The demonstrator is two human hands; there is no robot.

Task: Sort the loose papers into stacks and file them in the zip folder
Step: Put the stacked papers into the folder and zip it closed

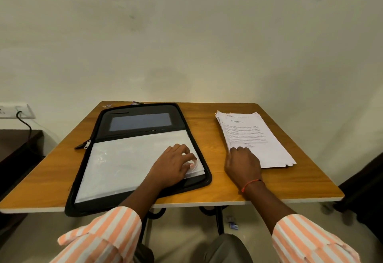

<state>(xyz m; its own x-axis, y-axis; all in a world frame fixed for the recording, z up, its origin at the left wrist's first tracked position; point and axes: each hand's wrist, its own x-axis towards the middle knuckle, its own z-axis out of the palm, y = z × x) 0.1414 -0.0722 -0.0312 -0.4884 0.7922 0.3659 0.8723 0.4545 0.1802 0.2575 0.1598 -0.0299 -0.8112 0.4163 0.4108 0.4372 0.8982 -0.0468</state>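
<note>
On the wooden desk [207, 138], head view: one black zip folder [145, 117], lying open and flat on the left half, its near corner overhanging the desk's front edge. Far panel: dark lining with a grey pocket window [141, 121]. Near panel: clear plastic sleeves [128, 163] over white sheets. Zipper pull [87, 144] trailing off the folder's left side onto the desk.

Left hand [173, 162]: resting on the near right corner of the sleeves, fingers curled, thumb and fingertips pinching up the corner of the top sleeve.

One stack of printed papers [255, 138], on the right half of the desk, well apart from the folder, edges slightly uneven, top page bearing text too small to read.

Right hand [243, 164]: laid palm down on the near left corner of the stack, fingers loosely bent, grasping nothing. Red thread [250, 184] around the wrist.

Both sleeves [306, 240]: orange and white stripes.

Surroundings: pale wall behind; wall socket [14, 111] with a black cable [24, 124] at far left; a dark surface [18, 144] beside the desk on the left; black desk legs [218, 219] below; a small blue item [234, 226] on the floor.
</note>
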